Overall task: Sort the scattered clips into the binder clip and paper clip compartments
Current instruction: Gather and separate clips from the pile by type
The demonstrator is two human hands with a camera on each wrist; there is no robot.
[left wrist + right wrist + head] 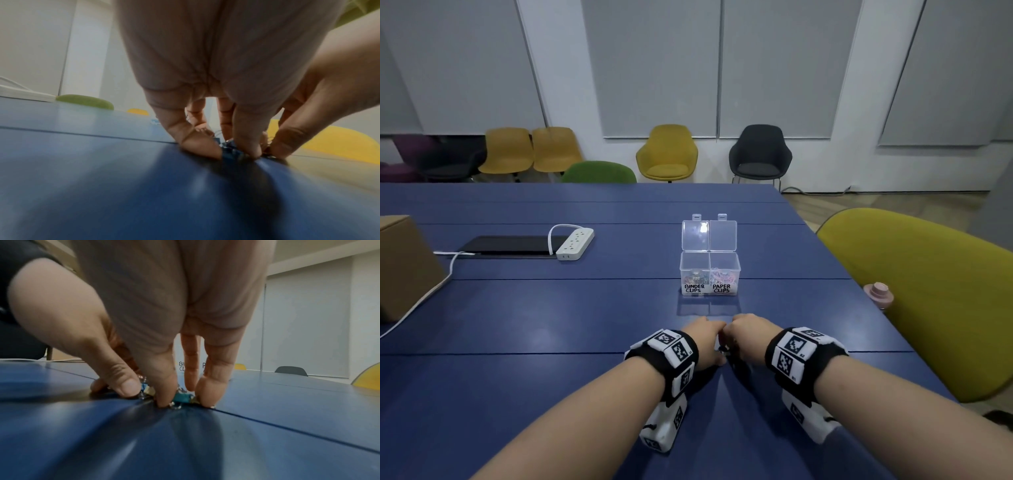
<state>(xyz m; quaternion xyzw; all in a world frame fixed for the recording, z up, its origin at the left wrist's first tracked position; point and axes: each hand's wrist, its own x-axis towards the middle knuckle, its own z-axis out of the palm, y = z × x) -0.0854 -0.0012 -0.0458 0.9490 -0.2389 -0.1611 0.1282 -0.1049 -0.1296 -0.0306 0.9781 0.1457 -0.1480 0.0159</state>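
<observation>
A clear two-compartment box [709,270] stands open mid-table, labelled BINDER CLIPS on the left and PAPER CLIPS on the right, with clips inside both. Just in front of it my two hands meet, fingers pointing down onto the blue table. My left hand [707,337] pinches a blue binder clip [230,151] against the tabletop. My right hand [744,334] pinches a teal binder clip [182,397] between thumb and fingers. Another small clip [147,389] lies between the two hands, beside my left thumb. The hands hide any other clips beneath them.
A white power strip [575,244] and a dark tablet [513,245] lie at the far left, with a cardboard box [404,267] at the left edge. A pink bottle cap [878,294] shows beside the table's right edge, next to a yellow-green chair [914,294].
</observation>
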